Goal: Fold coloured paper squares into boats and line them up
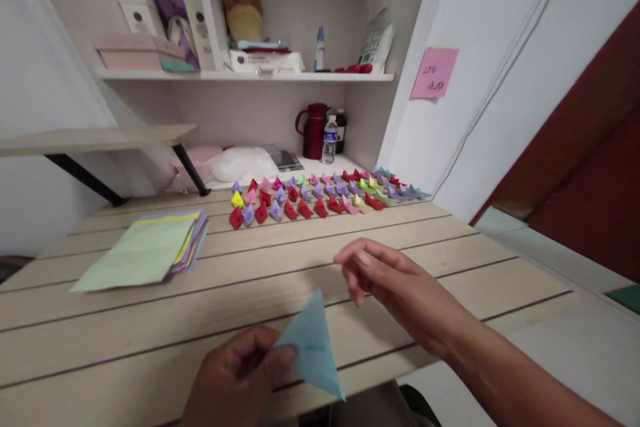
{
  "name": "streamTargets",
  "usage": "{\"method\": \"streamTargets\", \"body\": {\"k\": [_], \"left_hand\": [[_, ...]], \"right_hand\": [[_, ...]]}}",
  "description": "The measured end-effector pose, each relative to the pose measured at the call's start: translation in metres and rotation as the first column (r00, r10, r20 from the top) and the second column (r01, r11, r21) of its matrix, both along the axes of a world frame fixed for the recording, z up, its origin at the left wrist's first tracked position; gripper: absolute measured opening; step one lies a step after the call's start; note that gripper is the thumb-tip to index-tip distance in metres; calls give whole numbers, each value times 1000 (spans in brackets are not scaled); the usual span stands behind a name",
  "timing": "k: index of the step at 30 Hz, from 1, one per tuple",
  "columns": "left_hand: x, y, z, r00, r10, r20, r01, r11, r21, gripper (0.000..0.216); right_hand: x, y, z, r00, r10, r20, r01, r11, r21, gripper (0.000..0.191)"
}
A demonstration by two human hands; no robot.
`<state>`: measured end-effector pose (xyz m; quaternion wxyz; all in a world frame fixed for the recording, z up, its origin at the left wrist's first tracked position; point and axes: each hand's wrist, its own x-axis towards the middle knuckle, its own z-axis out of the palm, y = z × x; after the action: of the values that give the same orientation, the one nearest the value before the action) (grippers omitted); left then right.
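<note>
A light blue sheet of paper [315, 347], folded into a triangle, is pinched at its left corner between the thumb and fingers of my left hand [245, 370]. It is held above the front edge of the table, with one point up. To the right of the paper and apart from it, my right hand [377, 273] hovers over the table, fingers loosely curved and slightly parted, with nothing visible in them. Farther back stand rows of small folded paper boats [306, 208] in red, purple, pink, yellow, green and blue.
A stack of coloured paper sheets [140, 250] lies at left, light green on top. Behind it stands a small raised shelf [100, 139] on black legs. A red jug [315, 132] and a water bottle [329, 140] are at the back. A pink note [434, 73] sticks to the wall.
</note>
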<state>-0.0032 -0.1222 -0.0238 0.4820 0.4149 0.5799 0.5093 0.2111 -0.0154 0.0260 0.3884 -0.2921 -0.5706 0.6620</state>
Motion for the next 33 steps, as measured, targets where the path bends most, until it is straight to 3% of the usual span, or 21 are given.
{"method": "streamTargets", "body": {"k": [1,2,5,8,13,20,26,29,33], "left_hand": [[-6,16,8,976,-41,215,62,994,-89,25],[-10,32,15,958,-61,281,88,993,-81,27],[-14,76,24,920,-86,382,121,990,-69,24],[-13,100,19,898,-62,435,98,993,-60,24],[-10,101,8,899,-56,434,83,996,-42,25],[-8,101,8,902,-3,433,9,1000,-12,31],[-9,104,5,886,88,454,-94,996,-10,42],[-9,104,5,877,89,472,-102,995,1,47],[-11,104,5,867,55,495,-81,996,31,37]], "right_hand": [[-12,18,5,999,35,-37,-37,998,-60,27],[-24,35,8,997,61,-54,-70,984,-165,27],[-57,78,2,996,78,-34,-84,961,-263,33],[-72,97,-18,996,92,-19,-94,945,-313,47],[-65,84,-36,985,167,-35,-170,945,-279,64],[-67,75,-32,995,104,8,-102,983,-153,41],[-75,77,-36,1000,-15,12,16,993,-118,47],[-79,73,-36,999,-25,-25,22,995,-100,49],[-81,70,-35,997,-1,-83,-3,999,-49,48]]}}
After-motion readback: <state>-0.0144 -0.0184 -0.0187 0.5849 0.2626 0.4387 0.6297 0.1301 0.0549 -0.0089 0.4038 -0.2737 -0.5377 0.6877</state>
